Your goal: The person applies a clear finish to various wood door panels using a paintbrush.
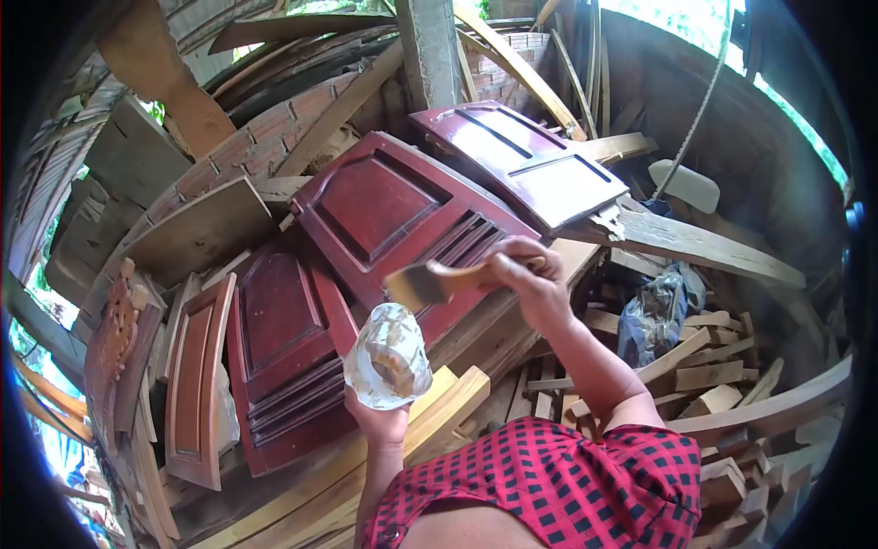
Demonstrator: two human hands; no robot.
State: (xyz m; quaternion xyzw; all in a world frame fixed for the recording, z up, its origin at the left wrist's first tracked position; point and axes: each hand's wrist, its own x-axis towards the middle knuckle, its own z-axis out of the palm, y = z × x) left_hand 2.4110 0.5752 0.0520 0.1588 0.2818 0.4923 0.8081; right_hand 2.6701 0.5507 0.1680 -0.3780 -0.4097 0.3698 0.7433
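My right hand (538,291) is closed around the wooden handle of a wide paintbrush (457,277). Its bristles point left, somewhat blurred, above the white container. In my left hand (377,423) is a white, stained, cup-like container (364,366), tilted so that its brownish inside shows. Behind the brush leans a dark red panelled door (366,206) with slats. A second dark red panel (274,311) stands to its left, also with slats low down. Farther back, a glossy red panel (521,151) reflects bright light.
Long pale boards (439,403) lie below my left hand. An orange-brown panel (197,384) leans at the left. To the right are a pile of wood offcuts (713,375), a dark plastic bag (651,311) and a thick plank (704,242). A concrete post (430,55) rises behind.
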